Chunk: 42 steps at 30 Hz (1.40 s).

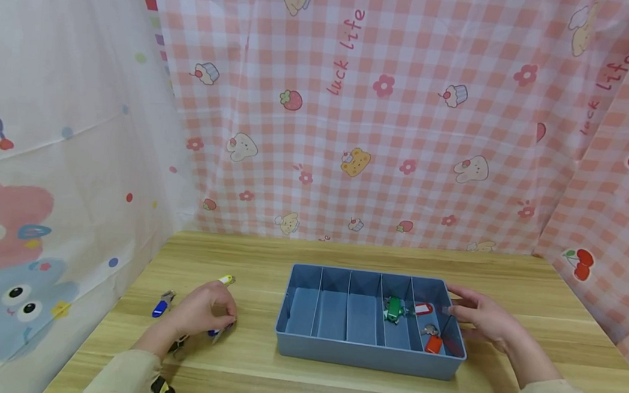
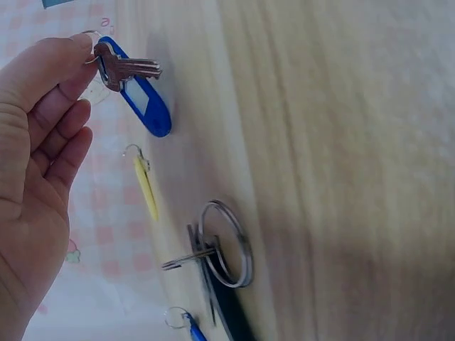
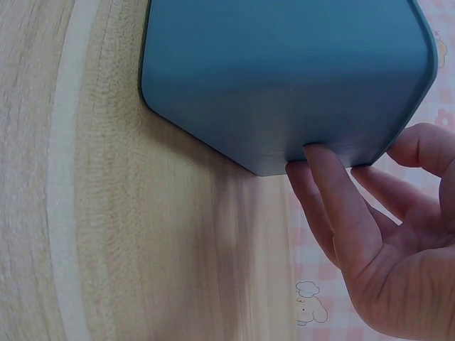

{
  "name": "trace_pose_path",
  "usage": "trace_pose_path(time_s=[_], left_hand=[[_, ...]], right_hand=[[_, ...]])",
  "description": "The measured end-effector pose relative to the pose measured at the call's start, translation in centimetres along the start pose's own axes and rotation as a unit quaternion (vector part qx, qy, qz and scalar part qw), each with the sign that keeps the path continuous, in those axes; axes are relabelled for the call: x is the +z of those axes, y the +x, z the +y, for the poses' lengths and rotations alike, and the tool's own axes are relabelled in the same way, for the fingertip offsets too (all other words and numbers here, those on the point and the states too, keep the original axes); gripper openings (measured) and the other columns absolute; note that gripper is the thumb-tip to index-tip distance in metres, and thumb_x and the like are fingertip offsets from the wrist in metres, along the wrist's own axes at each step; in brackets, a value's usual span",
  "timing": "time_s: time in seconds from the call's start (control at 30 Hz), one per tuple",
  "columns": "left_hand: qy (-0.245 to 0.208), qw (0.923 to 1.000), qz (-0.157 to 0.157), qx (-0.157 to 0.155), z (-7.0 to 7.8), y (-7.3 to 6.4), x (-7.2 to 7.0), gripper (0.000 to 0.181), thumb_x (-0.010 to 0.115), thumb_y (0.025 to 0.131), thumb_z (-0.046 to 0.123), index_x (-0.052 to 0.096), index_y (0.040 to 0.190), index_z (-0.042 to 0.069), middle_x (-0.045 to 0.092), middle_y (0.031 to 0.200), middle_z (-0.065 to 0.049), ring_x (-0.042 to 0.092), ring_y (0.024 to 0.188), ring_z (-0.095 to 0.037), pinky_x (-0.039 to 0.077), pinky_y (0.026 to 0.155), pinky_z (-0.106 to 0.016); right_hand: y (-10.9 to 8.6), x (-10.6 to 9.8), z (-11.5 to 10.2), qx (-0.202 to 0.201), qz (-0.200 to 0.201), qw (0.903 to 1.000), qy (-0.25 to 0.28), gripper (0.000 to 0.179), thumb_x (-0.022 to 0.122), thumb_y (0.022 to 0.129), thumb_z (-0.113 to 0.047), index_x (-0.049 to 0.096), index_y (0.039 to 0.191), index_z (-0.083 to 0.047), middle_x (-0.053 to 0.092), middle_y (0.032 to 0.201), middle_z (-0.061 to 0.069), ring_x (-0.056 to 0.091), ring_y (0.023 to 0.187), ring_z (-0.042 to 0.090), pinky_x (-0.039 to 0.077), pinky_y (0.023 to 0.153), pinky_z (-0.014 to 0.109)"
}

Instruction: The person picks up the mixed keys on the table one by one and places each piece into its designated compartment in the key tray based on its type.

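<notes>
My left hand (image 1: 207,307) is left of the box, pinching the metal ring of a key with a blue key tag (image 2: 148,106); the key (image 2: 128,69) hangs beside the tag. Near that hand lie a yellow key tag (image 1: 226,279), another blue key tag (image 1: 160,308) and a black-tagged bunch of keys (image 1: 177,344), partly hidden by the wrist. At the right end of a blue-grey divided box (image 1: 367,353), my right hand (image 1: 482,318) holds the wall, fingertips on its outside and thumb at the rim.
Inside the box, a green key tag (image 1: 393,308) lies in the second compartment from the right. The rightmost compartment holds a red-edged tag (image 1: 423,309) and an orange-red tag (image 1: 433,344) with keys. Patterned cloth (image 1: 378,122) hangs behind the wooden table (image 1: 249,373) and at both sides.
</notes>
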<state>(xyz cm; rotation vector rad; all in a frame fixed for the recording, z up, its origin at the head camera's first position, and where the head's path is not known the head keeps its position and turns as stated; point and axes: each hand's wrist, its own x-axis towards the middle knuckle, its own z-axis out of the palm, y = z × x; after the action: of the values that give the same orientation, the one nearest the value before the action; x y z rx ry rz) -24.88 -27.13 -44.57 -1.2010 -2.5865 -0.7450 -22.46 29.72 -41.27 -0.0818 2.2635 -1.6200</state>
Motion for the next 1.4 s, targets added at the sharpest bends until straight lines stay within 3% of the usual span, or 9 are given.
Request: trace_pose_path(time_s=[0.47,0.83,1.4], left_hand=[[-0.014,0.998,0.026,-0.056,1.0,0.6,-1.2,0.02,0.08,0.08,0.005,0.072,0.08,0.023,0.061,0.084,0.017,0.056,0.082,-0.008,0.049,0.077,-0.033],[0.005,0.9986,0.05,-0.019,0.9,1.1,-1.5,0.02,0.082,0.079,0.005,0.073,0.081,0.023,0.061,0.083,0.018,0.057,0.081,-0.007,0.052,0.078,-0.035],[0.006,0.9971,0.069,-0.031,1.5,2.2,-1.7,0.019,0.082,0.081,0.007,0.071,0.081,0.023,0.063,0.084,0.021,0.058,0.085,-0.005,0.052,0.082,-0.039]], right_hand=[[0.0,0.0,0.0,-0.001,0.001,1.0,0.01,0.066,0.052,0.101,-0.008,0.015,0.153,0.008,0.026,0.145,0.043,0.053,0.118,0.039,0.052,0.088,0.053],[-0.1,0.1,0.0,-0.007,-0.001,0.9999,0.008,0.066,0.052,0.1,-0.008,0.016,0.153,0.009,0.029,0.144,0.043,0.055,0.115,0.036,0.053,0.087,0.053],[0.0,0.0,0.1,-0.006,0.005,0.9999,-0.011,0.064,0.051,0.101,-0.008,0.016,0.152,0.009,0.033,0.141,0.043,0.057,0.114,0.042,0.052,0.088,0.054]])
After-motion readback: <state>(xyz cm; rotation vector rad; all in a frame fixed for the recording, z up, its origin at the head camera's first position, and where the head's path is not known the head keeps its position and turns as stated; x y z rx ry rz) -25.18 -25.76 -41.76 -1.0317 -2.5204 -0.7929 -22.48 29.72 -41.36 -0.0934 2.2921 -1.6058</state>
